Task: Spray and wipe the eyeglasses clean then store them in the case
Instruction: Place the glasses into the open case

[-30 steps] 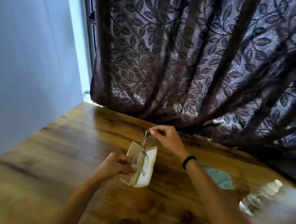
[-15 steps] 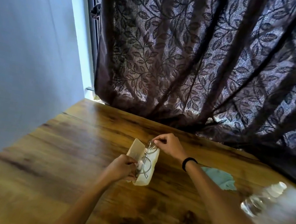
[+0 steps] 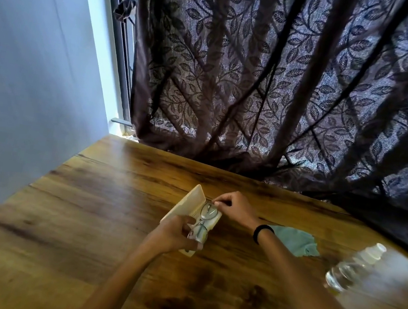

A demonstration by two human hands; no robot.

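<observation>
A cream eyeglass case (image 3: 188, 205) lies open on the wooden table (image 3: 85, 216), its lid raised on the left side. Thin metal-framed eyeglasses (image 3: 203, 223) rest folded inside the case's lower half. My right hand (image 3: 233, 207) pinches the far end of the glasses at the case's far end. My left hand (image 3: 176, 235) holds the near end of the case, fingers touching the near lens. Part of the case is hidden under my left hand.
A teal wiping cloth (image 3: 295, 241) lies to the right of my right wrist. A clear spray bottle (image 3: 350, 268) lies on its side further right. A dark leaf-patterned curtain (image 3: 284, 87) hangs along the table's far edge; a pale wall (image 3: 26, 79) borders the left.
The glasses were held upright above the open case and have been lowered flat into it. Both hands have stayed at the case's two ends.
</observation>
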